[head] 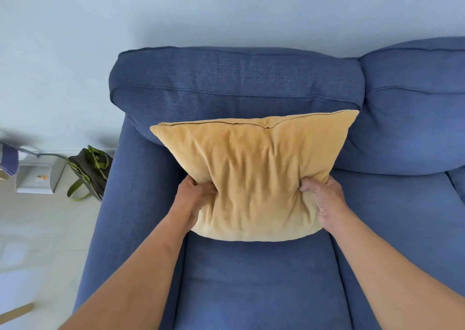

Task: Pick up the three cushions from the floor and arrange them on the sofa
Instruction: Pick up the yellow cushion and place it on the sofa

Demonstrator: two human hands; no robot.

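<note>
A yellow cushion (pixel 254 173) stands upright on the left seat of the blue sofa (pixel 251 279), its top edge leaning against the back pillow. My left hand (pixel 193 199) grips its lower left side and my right hand (pixel 324 201) grips its lower right side, both pinching the fabric. No other cushion is in view.
The sofa's left armrest (pixel 118 204) runs along the left of the seat. Beyond it on the pale floor stand a dark bag with green straps (pixel 89 171) and a small white box (pixel 37 176). A second blue back pillow (pixel 412 108) lies to the right.
</note>
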